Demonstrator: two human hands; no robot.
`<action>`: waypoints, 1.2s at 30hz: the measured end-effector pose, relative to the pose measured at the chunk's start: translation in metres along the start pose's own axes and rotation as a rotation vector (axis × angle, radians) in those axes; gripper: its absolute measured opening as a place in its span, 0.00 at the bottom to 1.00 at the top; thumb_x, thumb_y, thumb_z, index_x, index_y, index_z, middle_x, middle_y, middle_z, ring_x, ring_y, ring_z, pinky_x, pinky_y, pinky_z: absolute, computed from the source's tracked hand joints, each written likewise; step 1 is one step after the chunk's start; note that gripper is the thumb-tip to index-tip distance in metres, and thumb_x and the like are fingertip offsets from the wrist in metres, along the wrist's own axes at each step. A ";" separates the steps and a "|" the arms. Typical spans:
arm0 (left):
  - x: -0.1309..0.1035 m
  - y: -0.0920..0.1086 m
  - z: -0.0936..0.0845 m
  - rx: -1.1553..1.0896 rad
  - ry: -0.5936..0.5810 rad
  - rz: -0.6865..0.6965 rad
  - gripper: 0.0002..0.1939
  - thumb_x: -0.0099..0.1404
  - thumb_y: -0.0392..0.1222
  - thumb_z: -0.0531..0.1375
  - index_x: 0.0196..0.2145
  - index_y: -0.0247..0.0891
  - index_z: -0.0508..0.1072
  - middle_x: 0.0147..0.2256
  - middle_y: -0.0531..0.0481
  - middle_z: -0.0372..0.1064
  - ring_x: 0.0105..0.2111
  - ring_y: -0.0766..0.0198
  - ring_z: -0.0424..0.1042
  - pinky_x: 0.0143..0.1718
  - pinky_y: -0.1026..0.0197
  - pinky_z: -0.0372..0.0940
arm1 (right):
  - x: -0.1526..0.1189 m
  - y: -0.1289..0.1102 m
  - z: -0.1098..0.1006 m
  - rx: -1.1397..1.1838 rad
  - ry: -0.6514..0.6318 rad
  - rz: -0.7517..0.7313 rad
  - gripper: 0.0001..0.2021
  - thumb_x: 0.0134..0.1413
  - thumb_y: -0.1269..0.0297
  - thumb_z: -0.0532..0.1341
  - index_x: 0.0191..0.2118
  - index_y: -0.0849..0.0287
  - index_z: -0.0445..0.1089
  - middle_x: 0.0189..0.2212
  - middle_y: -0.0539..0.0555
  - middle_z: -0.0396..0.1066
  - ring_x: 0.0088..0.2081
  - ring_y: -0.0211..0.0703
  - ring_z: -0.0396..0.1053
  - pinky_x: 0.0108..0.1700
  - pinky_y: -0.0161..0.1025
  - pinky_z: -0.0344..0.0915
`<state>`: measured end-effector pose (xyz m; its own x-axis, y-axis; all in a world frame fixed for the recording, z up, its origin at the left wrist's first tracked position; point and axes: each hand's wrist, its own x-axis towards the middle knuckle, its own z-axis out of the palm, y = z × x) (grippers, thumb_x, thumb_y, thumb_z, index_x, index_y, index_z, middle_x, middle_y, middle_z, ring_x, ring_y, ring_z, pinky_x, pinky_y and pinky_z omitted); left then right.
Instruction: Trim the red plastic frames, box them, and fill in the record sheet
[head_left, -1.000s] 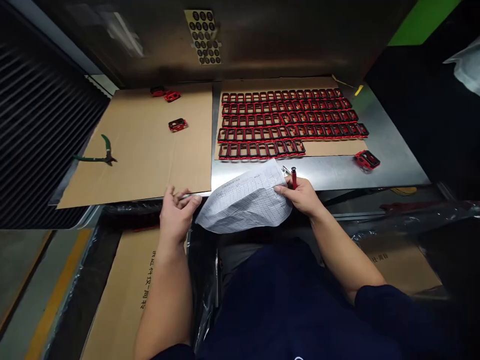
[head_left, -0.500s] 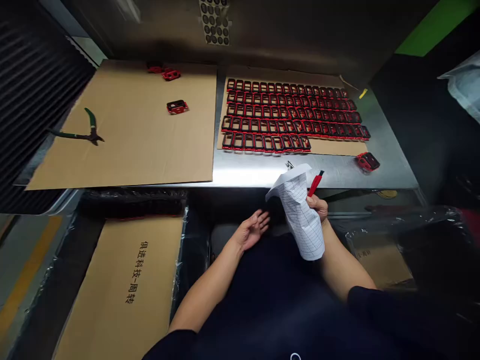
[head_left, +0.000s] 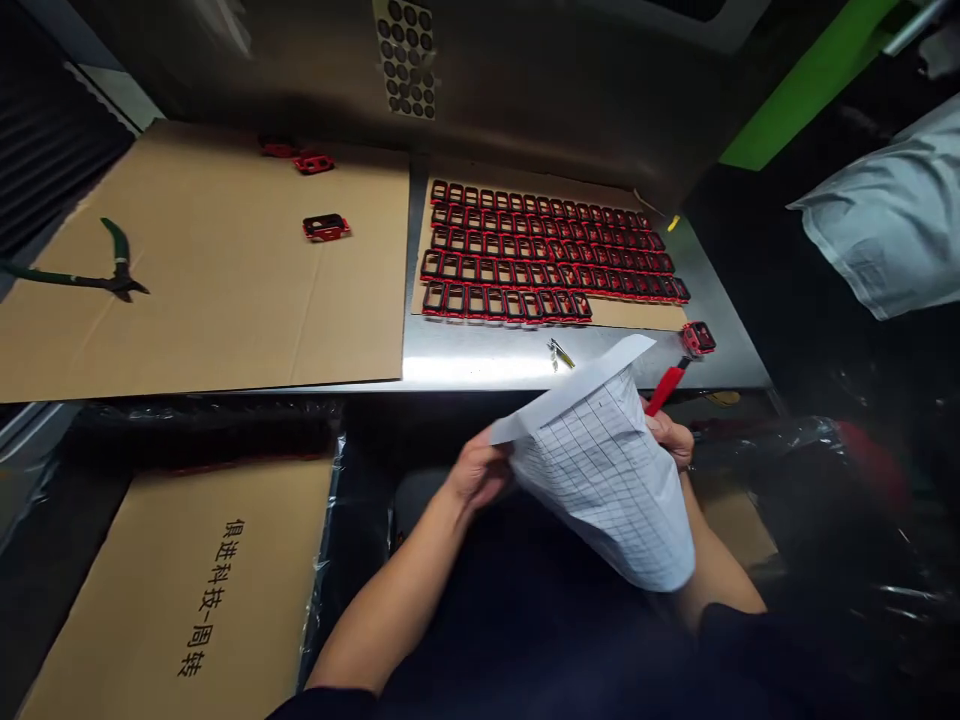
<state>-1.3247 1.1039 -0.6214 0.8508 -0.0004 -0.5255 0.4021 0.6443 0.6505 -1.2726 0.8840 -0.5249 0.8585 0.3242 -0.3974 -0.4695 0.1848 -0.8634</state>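
Between my hands, over my lap, a sheet of paper (head_left: 600,470) printed with a grid hangs curled and tilted. My left hand (head_left: 480,470) pinches its left corner, fingers partly behind the sheet. At the right edge my right hand (head_left: 670,437) is closed on the paper and also grips a red pen (head_left: 666,388) with a dark tip pointing up. Beyond the sheet, small nail clippers (head_left: 559,354) appear to lie on the metal bench. Close to the pen tip sits a single red and black frame part (head_left: 698,338).
Rows of red and black frame parts (head_left: 510,270) cover a cardboard sheet on the metal bench (head_left: 480,360). Cutting pliers (head_left: 120,280) and a few loose parts (head_left: 326,228) lie on the left cardboard (head_left: 225,300). Below stands a plastic-lined box with printed cardboard (head_left: 217,590).
My left hand has moved up and taken the paper's left corner. The sheet has opened wider between both hands. The view has shifted, so bench items appear further left.
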 end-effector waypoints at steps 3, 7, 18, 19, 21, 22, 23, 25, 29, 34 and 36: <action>-0.026 0.064 -0.063 0.044 0.281 0.208 0.14 0.41 0.41 0.67 0.29 0.44 0.73 0.26 0.57 0.73 0.35 0.55 0.76 0.42 0.54 0.71 | 0.021 -0.014 0.018 -0.262 -0.011 -0.042 0.14 0.42 0.54 0.71 0.34 0.53 0.73 0.24 0.50 0.70 0.22 0.42 0.65 0.27 0.40 0.67; -0.061 0.163 -0.135 0.481 0.819 0.554 0.09 0.52 0.42 0.65 0.33 0.43 0.72 0.30 0.54 0.74 0.43 0.49 0.75 0.49 0.46 0.69 | 0.099 -0.004 0.100 -0.513 -0.084 -0.131 0.09 0.42 0.63 0.72 0.30 0.57 0.72 0.30 0.53 0.73 0.35 0.49 0.71 0.44 0.43 0.69; -0.033 0.265 -0.255 1.220 1.244 0.392 0.12 0.67 0.43 0.56 0.39 0.33 0.75 0.45 0.31 0.76 0.50 0.42 0.75 0.51 0.47 0.67 | 0.210 0.046 0.315 -1.632 0.047 -0.490 0.16 0.65 0.61 0.58 0.56 0.60 0.67 0.53 0.64 0.69 0.47 0.58 0.72 0.47 0.50 0.69; -0.029 0.266 -0.261 1.219 1.241 0.380 0.12 0.67 0.43 0.56 0.39 0.34 0.75 0.45 0.31 0.76 0.50 0.42 0.74 0.51 0.47 0.67 | 0.211 0.048 0.317 -1.673 0.015 -0.537 0.16 0.66 0.59 0.58 0.55 0.59 0.67 0.54 0.63 0.68 0.47 0.57 0.72 0.47 0.49 0.69; -0.024 0.271 -0.270 1.217 1.225 0.347 0.12 0.67 0.44 0.55 0.36 0.34 0.75 0.45 0.29 0.76 0.50 0.39 0.74 0.51 0.45 0.66 | 0.212 0.051 0.318 -1.750 -0.114 -0.605 0.15 0.67 0.56 0.56 0.54 0.55 0.70 0.56 0.60 0.67 0.47 0.55 0.72 0.46 0.48 0.70; -0.022 0.274 -0.272 1.219 1.217 0.327 0.12 0.67 0.44 0.55 0.34 0.34 0.75 0.44 0.29 0.76 0.50 0.37 0.74 0.51 0.43 0.66 | 0.213 0.051 0.318 -1.771 -0.175 -0.619 0.15 0.67 0.56 0.56 0.54 0.54 0.71 0.57 0.58 0.66 0.48 0.55 0.71 0.47 0.49 0.70; -0.021 0.277 -0.273 1.223 1.211 0.304 0.13 0.67 0.45 0.56 0.33 0.34 0.74 0.43 0.28 0.76 0.50 0.35 0.74 0.50 0.41 0.66 | 0.215 0.051 0.318 -1.781 -0.210 -0.623 0.16 0.66 0.55 0.58 0.55 0.53 0.71 0.60 0.58 0.64 0.50 0.56 0.70 0.48 0.49 0.70; -0.021 0.283 -0.271 1.235 1.223 0.260 0.14 0.66 0.47 0.57 0.34 0.34 0.74 0.42 0.26 0.76 0.49 0.31 0.73 0.49 0.36 0.66 | 0.219 0.049 0.317 -1.781 -0.189 -0.629 0.22 0.64 0.52 0.61 0.60 0.52 0.69 0.66 0.58 0.57 0.55 0.59 0.67 0.51 0.52 0.69; -0.019 0.283 -0.249 1.318 1.380 0.354 0.24 0.61 0.44 0.63 0.51 0.29 0.67 0.52 0.21 0.68 0.54 0.28 0.69 0.51 0.30 0.65 | 0.226 0.048 0.318 -1.792 -0.172 -0.601 0.26 0.62 0.50 0.62 0.63 0.51 0.66 0.71 0.58 0.47 0.58 0.66 0.64 0.52 0.58 0.70; 0.001 0.282 -0.213 1.306 1.250 0.420 0.29 0.63 0.43 0.63 0.57 0.32 0.60 0.54 0.28 0.67 0.55 0.32 0.69 0.57 0.33 0.62 | 0.244 0.038 0.333 -1.740 -0.491 -0.450 0.41 0.53 0.60 0.66 0.72 0.49 0.53 0.72 0.54 0.44 0.61 0.63 0.64 0.60 0.55 0.66; 0.010 0.283 -0.206 1.321 1.142 0.447 0.30 0.66 0.43 0.60 0.61 0.31 0.56 0.55 0.30 0.68 0.56 0.35 0.68 0.59 0.36 0.61 | 0.253 0.031 0.341 -1.733 -0.555 -0.337 0.50 0.46 0.59 0.70 0.74 0.52 0.47 0.72 0.58 0.43 0.64 0.62 0.60 0.64 0.53 0.62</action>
<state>-1.2723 1.4433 -0.5554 0.5603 0.8238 0.0861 0.6932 -0.5233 0.4955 -1.1399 1.2882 -0.5461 0.5330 0.7766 -0.3360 0.7053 -0.6271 -0.3306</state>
